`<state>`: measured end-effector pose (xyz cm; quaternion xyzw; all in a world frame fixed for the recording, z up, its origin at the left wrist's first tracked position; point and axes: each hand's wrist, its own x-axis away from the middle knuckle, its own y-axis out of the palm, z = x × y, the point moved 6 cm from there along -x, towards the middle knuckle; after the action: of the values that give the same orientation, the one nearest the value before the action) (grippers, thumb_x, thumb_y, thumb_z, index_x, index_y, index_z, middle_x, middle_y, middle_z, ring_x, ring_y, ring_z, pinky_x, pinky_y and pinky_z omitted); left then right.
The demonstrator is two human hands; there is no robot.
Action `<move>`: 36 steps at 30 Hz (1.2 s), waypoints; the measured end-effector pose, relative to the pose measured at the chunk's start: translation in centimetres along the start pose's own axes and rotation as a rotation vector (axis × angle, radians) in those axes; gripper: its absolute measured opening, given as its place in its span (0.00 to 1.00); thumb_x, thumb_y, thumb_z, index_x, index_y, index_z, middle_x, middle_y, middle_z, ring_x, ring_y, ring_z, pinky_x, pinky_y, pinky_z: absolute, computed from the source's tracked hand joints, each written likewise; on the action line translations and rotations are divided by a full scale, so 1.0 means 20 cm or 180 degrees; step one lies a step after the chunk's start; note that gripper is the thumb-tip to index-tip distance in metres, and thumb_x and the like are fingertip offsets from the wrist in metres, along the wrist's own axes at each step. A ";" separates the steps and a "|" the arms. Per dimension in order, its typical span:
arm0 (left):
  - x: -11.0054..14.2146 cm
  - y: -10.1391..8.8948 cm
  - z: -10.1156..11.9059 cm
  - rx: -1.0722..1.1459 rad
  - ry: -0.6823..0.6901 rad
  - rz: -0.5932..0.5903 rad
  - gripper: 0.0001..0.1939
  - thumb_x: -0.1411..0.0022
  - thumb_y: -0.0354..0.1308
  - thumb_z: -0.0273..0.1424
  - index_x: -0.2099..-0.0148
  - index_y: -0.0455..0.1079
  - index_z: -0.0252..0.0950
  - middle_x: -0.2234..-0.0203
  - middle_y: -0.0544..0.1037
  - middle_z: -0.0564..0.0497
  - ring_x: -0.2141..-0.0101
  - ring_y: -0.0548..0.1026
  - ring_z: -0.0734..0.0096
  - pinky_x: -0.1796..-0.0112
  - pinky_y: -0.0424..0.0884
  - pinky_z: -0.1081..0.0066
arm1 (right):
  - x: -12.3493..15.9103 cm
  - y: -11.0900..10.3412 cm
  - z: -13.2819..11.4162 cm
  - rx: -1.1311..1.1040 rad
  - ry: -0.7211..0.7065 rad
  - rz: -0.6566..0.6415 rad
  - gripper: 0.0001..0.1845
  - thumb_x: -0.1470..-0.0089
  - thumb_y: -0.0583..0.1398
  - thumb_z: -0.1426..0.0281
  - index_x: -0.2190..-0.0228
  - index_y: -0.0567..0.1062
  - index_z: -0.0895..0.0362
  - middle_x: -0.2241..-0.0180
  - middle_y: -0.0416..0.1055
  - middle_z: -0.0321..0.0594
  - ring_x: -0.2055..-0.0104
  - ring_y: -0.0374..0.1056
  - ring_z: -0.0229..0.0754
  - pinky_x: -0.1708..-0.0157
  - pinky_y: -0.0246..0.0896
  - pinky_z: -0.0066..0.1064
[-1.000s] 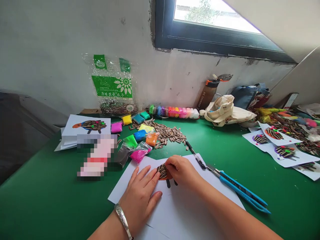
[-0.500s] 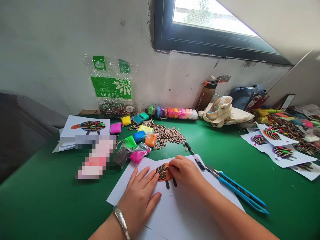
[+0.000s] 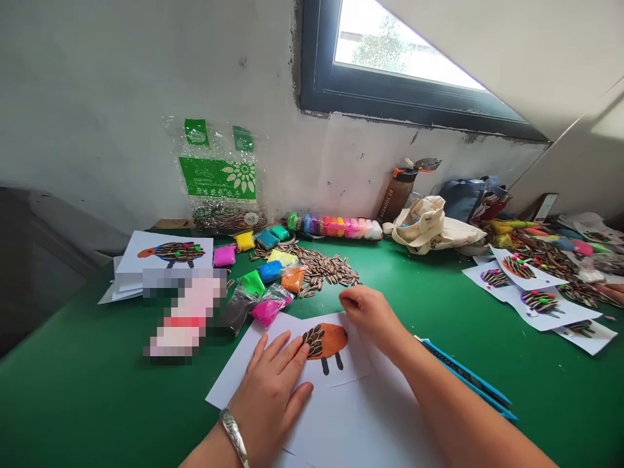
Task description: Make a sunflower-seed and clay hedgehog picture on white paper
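My left hand (image 3: 273, 383) lies flat with its fingers spread on the white paper (image 3: 341, 416). Its fingertips touch the left edge of an orange clay shape (image 3: 335, 339), which has two dark legs below. Striped sunflower seeds (image 3: 314, 341) cover the left part of the orange clay; its right part is bare. Above and right of the shape, my right hand (image 3: 373, 318) is closed, thumb and fingers pressed together; whatever is between them is hidden. Beyond it lies a loose heap of sunflower seeds (image 3: 327, 265).
Coloured clay packets (image 3: 272, 270) lie left of the heap. A blue utility knife (image 3: 470, 377) is beside my right forearm. Finished seed pictures lie at left (image 3: 168, 250) and right (image 3: 541, 302). A bottle (image 3: 397, 195) and cloth bag (image 3: 433, 224) stand by the wall.
My right hand has lifted off the orange clay and moved up and right toward the seed heap, now covering the black pen. My left hand stays on the paper. The view has shifted slightly.
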<state>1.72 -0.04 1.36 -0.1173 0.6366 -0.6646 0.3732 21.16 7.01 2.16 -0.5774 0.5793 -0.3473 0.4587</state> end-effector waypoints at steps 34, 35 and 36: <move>0.00 0.02 0.01 0.0042 -0.0115 -0.0211 0.22 0.37 0.51 0.31 0.41 0.63 0.38 0.45 0.69 0.45 0.45 0.64 0.50 0.47 0.60 0.42 | 0.19 0.12 -0.14 -0.2213 0.0217 -0.0402 0.10 0.46 0.54 0.69 0.73 0.74 0.55 0.74 0.75 0.36 0.71 0.72 0.39 0.71 0.65 0.26; 0.00 0.02 0.01 0.0035 -0.0108 -0.0214 0.22 0.37 0.51 0.31 0.41 0.63 0.38 0.45 0.69 0.45 0.45 0.64 0.50 0.47 0.60 0.42 | 0.19 0.12 -0.14 -0.2158 0.0162 -0.0374 0.10 0.46 0.54 0.69 0.73 0.74 0.56 0.74 0.75 0.36 0.71 0.72 0.39 0.71 0.65 0.26; 0.00 0.02 0.01 0.0022 -0.0101 -0.0226 0.22 0.37 0.51 0.31 0.41 0.63 0.38 0.45 0.69 0.45 0.45 0.64 0.50 0.48 0.60 0.42 | 0.19 0.12 -0.15 -0.2132 0.0114 -0.0381 0.11 0.45 0.54 0.69 0.73 0.75 0.56 0.74 0.75 0.36 0.71 0.72 0.39 0.71 0.65 0.26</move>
<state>1.91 -0.19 0.93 -0.1491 0.6237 -0.6777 0.3598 17.95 3.08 0.45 -0.7227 0.6343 -0.1741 0.2121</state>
